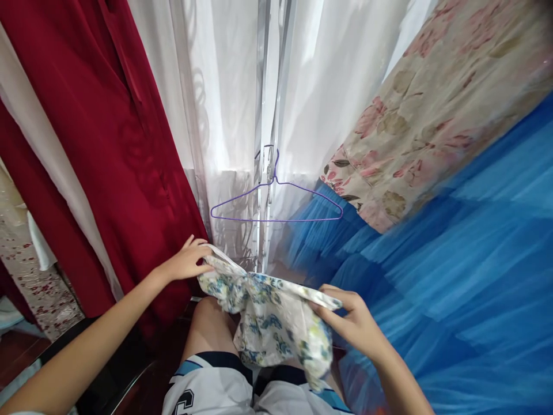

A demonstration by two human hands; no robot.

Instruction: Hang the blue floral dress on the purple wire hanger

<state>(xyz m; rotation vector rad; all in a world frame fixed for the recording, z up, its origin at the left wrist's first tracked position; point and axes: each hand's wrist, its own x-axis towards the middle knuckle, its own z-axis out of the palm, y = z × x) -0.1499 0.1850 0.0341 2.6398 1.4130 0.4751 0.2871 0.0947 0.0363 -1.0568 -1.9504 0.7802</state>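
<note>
Red cloth: it hangs in long folds on the left, behind the left arm.
Left hand: this hand has its fingers pinched on the left end of the flowery cloth's top edge. The arm comes up from the bottom left corner, and the back of the hand faces up.
Flowery cloth: white with blue and green flowers, it is held up between the two hands, over the person's lap. Its long top edge goes from left to right and dips a little toward the right hand. The rest droops down in soft folds, over the shorts.
Purple hanger: it hangs in front of the shiny pole, past the cloth and up from both hands. Its long bottom bar also goes left to right, almost level. The cloth is not on it. The left hand looks nearer to it, but how deep the gap is, I cannot tell.
Right hand: this hand sits lower, with its fingers clamped on the right end of the top edge. The arm comes from the bottom right.
Blue frills: they fill the right side, behind the right arm.
</note>
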